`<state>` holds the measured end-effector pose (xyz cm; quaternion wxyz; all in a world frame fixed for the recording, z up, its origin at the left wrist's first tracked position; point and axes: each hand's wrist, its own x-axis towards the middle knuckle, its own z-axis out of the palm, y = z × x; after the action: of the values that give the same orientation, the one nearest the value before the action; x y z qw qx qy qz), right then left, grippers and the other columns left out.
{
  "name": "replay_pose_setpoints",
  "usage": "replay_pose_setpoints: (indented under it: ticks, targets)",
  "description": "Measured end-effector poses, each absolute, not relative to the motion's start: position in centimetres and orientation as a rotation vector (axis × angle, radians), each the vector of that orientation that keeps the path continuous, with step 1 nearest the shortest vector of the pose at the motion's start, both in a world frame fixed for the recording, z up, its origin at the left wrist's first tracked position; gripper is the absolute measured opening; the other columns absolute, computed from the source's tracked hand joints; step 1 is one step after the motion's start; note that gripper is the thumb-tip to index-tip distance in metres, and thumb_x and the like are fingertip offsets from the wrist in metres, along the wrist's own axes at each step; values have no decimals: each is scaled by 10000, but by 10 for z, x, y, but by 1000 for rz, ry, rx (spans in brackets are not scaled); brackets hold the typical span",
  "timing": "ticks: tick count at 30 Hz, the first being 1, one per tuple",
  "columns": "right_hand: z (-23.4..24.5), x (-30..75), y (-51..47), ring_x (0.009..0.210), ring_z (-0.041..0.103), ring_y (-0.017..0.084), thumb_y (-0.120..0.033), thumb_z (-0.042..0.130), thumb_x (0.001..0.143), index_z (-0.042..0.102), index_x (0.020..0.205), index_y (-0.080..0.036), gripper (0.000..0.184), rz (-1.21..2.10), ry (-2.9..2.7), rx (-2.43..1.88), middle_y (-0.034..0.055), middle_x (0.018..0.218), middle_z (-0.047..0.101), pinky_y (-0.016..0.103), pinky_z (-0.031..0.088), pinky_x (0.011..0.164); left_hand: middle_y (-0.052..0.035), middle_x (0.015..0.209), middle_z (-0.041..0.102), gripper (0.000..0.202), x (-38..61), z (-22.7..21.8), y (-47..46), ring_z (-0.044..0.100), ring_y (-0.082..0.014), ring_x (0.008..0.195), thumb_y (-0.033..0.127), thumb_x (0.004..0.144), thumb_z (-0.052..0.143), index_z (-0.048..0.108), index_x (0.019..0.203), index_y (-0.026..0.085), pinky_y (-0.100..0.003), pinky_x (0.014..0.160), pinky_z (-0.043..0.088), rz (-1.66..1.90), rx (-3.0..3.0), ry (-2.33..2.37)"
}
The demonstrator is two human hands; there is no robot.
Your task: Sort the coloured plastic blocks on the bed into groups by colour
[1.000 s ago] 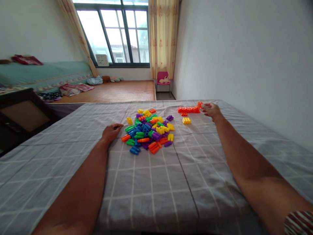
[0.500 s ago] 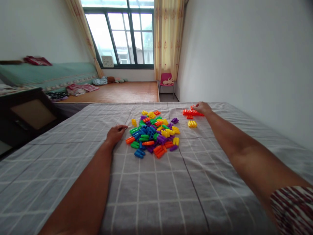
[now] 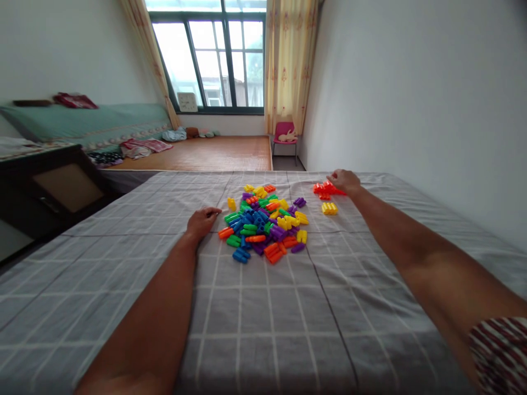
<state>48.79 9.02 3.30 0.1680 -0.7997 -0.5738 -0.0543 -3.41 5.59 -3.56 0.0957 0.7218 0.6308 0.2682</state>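
A heap of small plastic blocks (image 3: 265,222) in orange, blue, green, yellow and purple lies in the middle of a grey checked bedsheet (image 3: 288,312). My left hand (image 3: 201,221) rests on the sheet just left of the heap, fingers curled, holding nothing visible. My right hand (image 3: 345,180) reaches far to the right and is closed over a row of joined orange blocks (image 3: 324,190). A small yellow block cluster (image 3: 329,208) sits just in front of the orange row.
A white wall runs along the right of the bed. Beyond the bed are a wooden platform (image 3: 206,153), a pink chair (image 3: 285,134), a window with curtains, a green bed (image 3: 82,123) and a dark cabinet (image 3: 53,189) at left.
My right hand has moved left over the orange row, covering its right part. The left hand has stayed beside the heap. The camera has shifted slightly.
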Motion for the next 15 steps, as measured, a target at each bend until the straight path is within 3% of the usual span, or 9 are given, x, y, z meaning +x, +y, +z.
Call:
replay_pose_setpoints:
  ticks: [8,15]
  targets:
    - [12,394,42,788,672,162,-258,586,872,726,1004,-186,205,200,-2339,-1410,43,924,746,251,486,732,2,1070,745,329,-31,-33,53,662,-185,957,287,831,517,759,1051,257,-241,827,498,787,2147,1889]
    - [2,322,62,1124,603,243,-183,681,807,695,1174,-219,369,-2,-2512,-1312,72,1187,699,357,451,981,-13,1044,749,327,-31,-33,53,670,-186,928,263,829,518,759,1050,244,-250,802,508,779,2163,1872]
